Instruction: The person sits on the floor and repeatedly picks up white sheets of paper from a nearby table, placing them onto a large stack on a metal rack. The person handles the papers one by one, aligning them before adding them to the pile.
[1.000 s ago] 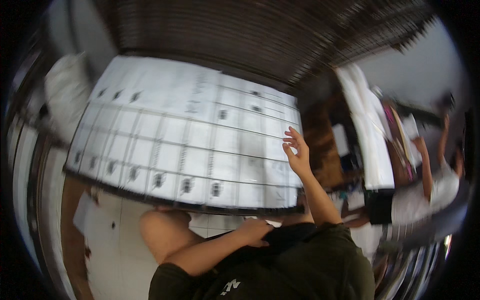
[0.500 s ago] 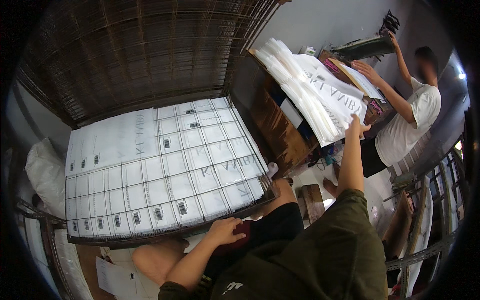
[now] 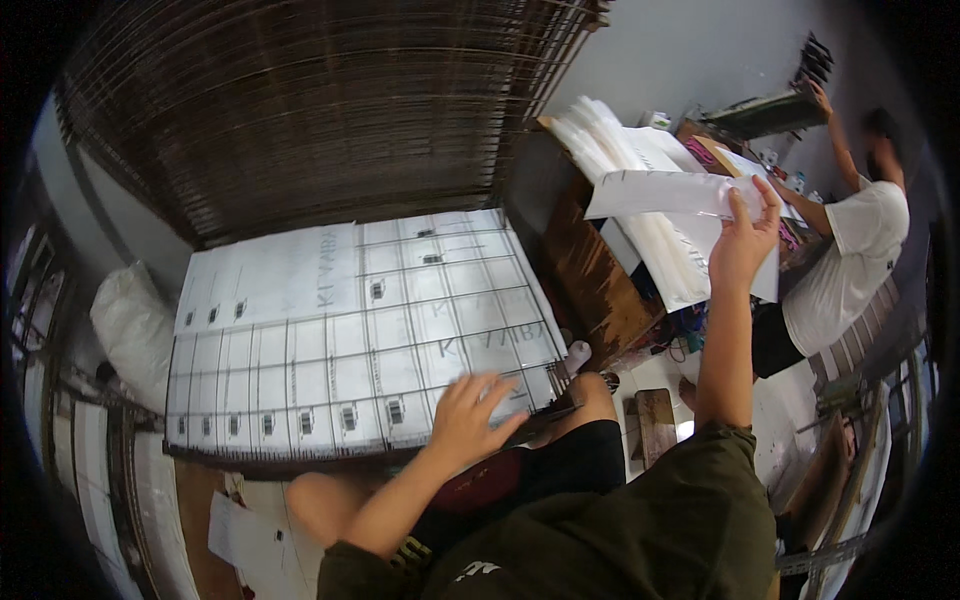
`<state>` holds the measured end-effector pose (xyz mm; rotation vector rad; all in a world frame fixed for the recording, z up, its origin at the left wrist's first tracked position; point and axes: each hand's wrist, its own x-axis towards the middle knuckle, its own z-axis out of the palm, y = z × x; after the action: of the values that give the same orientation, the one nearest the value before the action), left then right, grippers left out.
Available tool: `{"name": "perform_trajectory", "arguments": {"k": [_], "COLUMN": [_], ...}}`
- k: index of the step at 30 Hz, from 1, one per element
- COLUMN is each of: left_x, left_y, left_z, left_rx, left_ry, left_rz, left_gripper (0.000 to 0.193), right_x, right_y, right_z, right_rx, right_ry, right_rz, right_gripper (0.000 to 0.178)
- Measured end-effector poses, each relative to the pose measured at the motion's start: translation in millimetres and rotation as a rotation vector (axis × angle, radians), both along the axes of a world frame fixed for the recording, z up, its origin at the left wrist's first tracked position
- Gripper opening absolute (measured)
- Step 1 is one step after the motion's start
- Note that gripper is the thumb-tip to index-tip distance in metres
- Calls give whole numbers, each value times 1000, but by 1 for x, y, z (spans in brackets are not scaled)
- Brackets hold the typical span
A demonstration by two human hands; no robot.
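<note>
- Low centre of the frame: the left hand [image 3: 472, 412] lies spread, fingers open and gripping nothing, on the near edge of the large white printed sheet ruled into a grid [image 3: 350, 340].
- That sheet rests on a dark board across the person's lap.
- Upper right: the right hand [image 3: 745, 235] is raised, fingers pinched on a white paper sheet [image 3: 665, 193] above the slanted stack of white sheets [image 3: 650, 190].
- Far right: another person in a white T-shirt [image 3: 850, 265] reaches up.
</note>
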<state>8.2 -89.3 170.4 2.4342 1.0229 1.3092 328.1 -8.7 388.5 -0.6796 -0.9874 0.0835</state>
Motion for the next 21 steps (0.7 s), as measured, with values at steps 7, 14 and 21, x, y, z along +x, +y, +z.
{"name": "perform_trajectory", "arguments": {"k": [7,14,21], "left_x": [-10,-10,-16], "left_y": [24,8,9], "left_z": [156,138,174], "left_rx": [313,214,-50], "left_ry": [-38,-3,-376], "left_rz": [180,146,120], "left_gripper": [56,19,18], "right_x": [-88,-120,-166], "right_y": [-32,-11,-30], "right_z": [16,23,17], "right_rx": [-50,-201,-348], "right_ry": [-305,-145,-732], "right_rz": [269,551,473], "right_gripper": [42,44,42]}}
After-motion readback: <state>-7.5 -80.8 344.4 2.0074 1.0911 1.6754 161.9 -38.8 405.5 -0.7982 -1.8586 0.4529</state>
